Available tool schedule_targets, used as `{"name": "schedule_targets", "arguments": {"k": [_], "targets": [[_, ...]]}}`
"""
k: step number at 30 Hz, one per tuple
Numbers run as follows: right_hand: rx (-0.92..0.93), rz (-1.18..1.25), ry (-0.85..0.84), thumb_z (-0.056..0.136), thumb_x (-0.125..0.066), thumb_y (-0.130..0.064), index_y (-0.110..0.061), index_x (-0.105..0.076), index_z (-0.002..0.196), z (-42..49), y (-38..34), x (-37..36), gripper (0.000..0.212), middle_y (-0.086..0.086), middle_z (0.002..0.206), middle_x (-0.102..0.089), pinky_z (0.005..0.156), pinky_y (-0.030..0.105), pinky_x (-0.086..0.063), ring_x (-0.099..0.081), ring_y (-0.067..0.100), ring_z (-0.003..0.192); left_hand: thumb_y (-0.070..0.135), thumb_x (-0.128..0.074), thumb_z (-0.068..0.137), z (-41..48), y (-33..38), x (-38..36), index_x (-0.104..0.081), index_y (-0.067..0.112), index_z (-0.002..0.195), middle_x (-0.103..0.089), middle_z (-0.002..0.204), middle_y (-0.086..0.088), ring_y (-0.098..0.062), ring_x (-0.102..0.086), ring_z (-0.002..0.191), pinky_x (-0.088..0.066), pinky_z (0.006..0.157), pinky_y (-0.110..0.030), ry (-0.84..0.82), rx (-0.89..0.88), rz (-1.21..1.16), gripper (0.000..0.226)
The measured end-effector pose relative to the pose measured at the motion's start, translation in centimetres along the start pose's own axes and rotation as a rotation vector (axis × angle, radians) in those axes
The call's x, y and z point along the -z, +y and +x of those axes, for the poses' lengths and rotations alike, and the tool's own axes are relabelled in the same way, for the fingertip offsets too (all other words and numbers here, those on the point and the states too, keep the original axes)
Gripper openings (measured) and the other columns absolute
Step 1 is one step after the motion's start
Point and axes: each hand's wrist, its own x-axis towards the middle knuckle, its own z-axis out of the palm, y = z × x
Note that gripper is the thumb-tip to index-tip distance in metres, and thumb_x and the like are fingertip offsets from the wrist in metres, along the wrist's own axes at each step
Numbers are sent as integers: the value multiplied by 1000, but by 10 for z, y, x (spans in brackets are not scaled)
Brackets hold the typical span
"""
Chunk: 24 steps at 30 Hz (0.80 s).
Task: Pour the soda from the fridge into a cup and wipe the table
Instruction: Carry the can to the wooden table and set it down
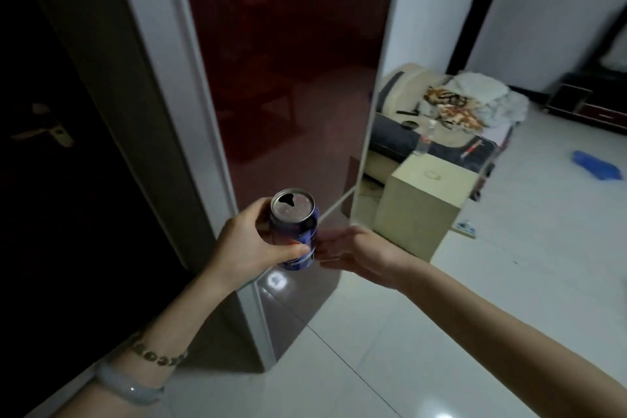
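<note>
The left hand [249, 244] grips the opened soda can [296, 227], thumb and fingers curled round its side, upright before the dark red fridge door [281, 61]. The right hand [356, 253] reaches beside it, fingers straight, perhaps touching the can.

Glossy metal soda can [294, 229], glossy tiled floor [441, 332]

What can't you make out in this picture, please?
Head view only:
1. Soda level: the opening of the can, held in the left hand, shows only dark.
2. Right hand: its fingertips reach the can's edge; touching or not is unclear.
3. Behind the red door: hidden by it.
4. Blue thing far right: blurred, too small.
</note>
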Motion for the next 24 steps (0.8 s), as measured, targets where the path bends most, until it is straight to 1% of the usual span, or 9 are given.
{"name": "schedule_targets", "arguments": {"k": [3,5,7,10,13,16,19,22,24], "targets": [[-6,114,115,86,-37,9,-5,-65,109,-41,15,20,39,16,110,-66,100,34,-42,-60,21,102,38,-88,42,2,15,-35,-62,28,110,-70,100,14,-2,-65,96,-53,86,-30,-113,-36,-26,73],[-11,171,197,86,-36,10,-8,-66,103,-68,26,34,38,14,103,-67,98,34,-43,-61,20,97,25,-92,45,1,27,-62,-62,22,110,-70,100,9,-3,-66,95,-54,85,-29,-174,-70,-48,72],[-19,230,275,85,-36,10,-7,-66,101,-95,36,46,38,12,99,-68,96,33,-45,-63,18,92,18,-93,47,-2,38,-89,-62,23,109,-70,99,10,-3,-66,93,-54,84,-28,-230,-109,-60,69],[-27,284,383,84,-37,10,-1,-63,110,-135,55,61,38,15,105,-68,95,33,-45,-63,19,94,23,-91,47,-7,51,-127,-61,28,109,-70,101,11,-4,-66,95,-55,85,-31,-337,-150,-93,69],[-27,319,504,84,-35,10,1,-62,113,-175,70,72,40,19,112,-65,96,33,-45,-62,22,100,35,-90,45,-10,66,-166,-60,32,110,-69,103,11,-6,-65,98,-56,83,-35,-455,-192,-106,72],[-21,359,640,84,-35,11,1,-62,113,-216,86,80,40,19,110,-65,94,32,-47,-61,22,101,30,-93,46,-16,85,-206,-58,35,109,-68,100,16,-3,-64,96,-57,80,-30,-575,-251,-130,73],[-11,426,785,83,-37,11,3,-63,111,-253,102,85,39,17,103,-66,95,32,-46,-60,21,98,33,-92,44,-23,104,-243,-58,41,104,-68,99,19,-3,-64,96,-55,81,-26,-702,-298,-167,70],[-6,484,921,82,-37,12,1,-64,107,-289,115,86,39,20,106,-65,100,36,-44,-60,24,100,41,-85,41,-32,123,-280,-60,39,104,-69,99,16,-3,-64,96,-54,79,-23,-837,-343,-205,67],[2,523,998,82,-36,12,0,-65,105,-311,122,85,39,20,107,-66,100,36,-45,-61,24,100,41,-85,43,-39,136,-301,-61,36,106,-68,100,17,-2,-64,95,-52,76,-19,-908,-386,-222,68]]}}
